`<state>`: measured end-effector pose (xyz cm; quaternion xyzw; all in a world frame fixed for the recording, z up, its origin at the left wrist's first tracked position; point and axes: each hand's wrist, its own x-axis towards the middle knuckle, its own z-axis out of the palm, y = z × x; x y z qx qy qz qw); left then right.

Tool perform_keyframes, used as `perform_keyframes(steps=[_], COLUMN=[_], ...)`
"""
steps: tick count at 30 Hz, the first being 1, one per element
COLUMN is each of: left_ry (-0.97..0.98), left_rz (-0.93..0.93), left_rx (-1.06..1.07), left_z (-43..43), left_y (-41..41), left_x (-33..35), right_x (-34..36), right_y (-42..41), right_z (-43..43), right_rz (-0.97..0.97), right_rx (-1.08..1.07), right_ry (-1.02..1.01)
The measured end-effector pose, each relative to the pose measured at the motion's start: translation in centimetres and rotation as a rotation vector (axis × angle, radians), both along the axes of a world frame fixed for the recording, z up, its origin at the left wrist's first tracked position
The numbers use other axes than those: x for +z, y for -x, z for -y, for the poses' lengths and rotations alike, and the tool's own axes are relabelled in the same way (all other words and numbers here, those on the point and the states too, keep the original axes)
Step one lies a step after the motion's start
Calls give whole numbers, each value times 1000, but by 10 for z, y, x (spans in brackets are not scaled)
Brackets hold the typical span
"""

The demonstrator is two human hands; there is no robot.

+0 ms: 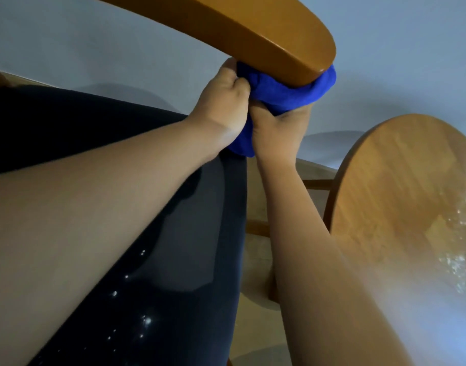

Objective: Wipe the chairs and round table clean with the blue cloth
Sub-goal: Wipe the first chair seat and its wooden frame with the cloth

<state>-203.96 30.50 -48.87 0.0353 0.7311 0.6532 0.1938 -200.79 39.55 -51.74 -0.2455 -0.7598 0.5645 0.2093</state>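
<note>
**Both hands work cloth at armrest's tip**

A person grips a bunched blue cloth [284, 91] with both hands against the underside of a wooden armrest [253, 30], close to its rounded end. The armrest sweeps across the top of the frame from the upper left, and the cloth bulges out from under its tip on the far side.

The left hand [221, 104], reaching in from the lower left, has its fingers curled tight into the near folds of the cloth, with the knuckles turned toward the camera. The right hand [276, 130] comes up from the lower right and holds the bundle from below. Its thumb lies along the fabric, while its fingers are mostly hidden behind the cloth and appear to wrap round the wad. A tail of cloth hangs down between the two wrists.

Below the left forearm lies the chair's black seat [173, 233], which shows a paler patch in the middle and bright droplets [144, 319] nearer the camera.

The round wooden table [398, 180] stands just beside the chair on the right, apart from the hands. Its top carries a glistening, speckled sheen toward the right edge of the frame.

A grey-blue wall [68, 43] fills the background, and pale wooden floor [253, 326] shows between the seat and the right forearm.
</note>
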Motion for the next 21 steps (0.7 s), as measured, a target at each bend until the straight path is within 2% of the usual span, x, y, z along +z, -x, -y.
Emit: perform_keyframes(steps=[3, 6, 10, 14, 17, 21], left_ry=[-17, -5, 263, 338, 273, 82], left_rz=[-3, 102, 84, 53, -2, -99], left_rx=[-19, 5, -114, -136, -70, 60], left_z=[-2, -5, 1, 0, -5, -9], left_y=[5, 5, -7, -3, 0, 7], left_x=[-9, -25, -56, -58, -37, -5], right_x=[-7, -21, -55, -61, -39, 1], right_y=[5, 3, -10, -8, -11, -8], right_z=[5, 8, -5, -11, -2, -1], right_rz=[-30, -16, 166, 276, 226, -26], right_rx=[-51, -63, 84, 143, 87, 63], right_ry=[41, 91, 161, 117, 58, -11])
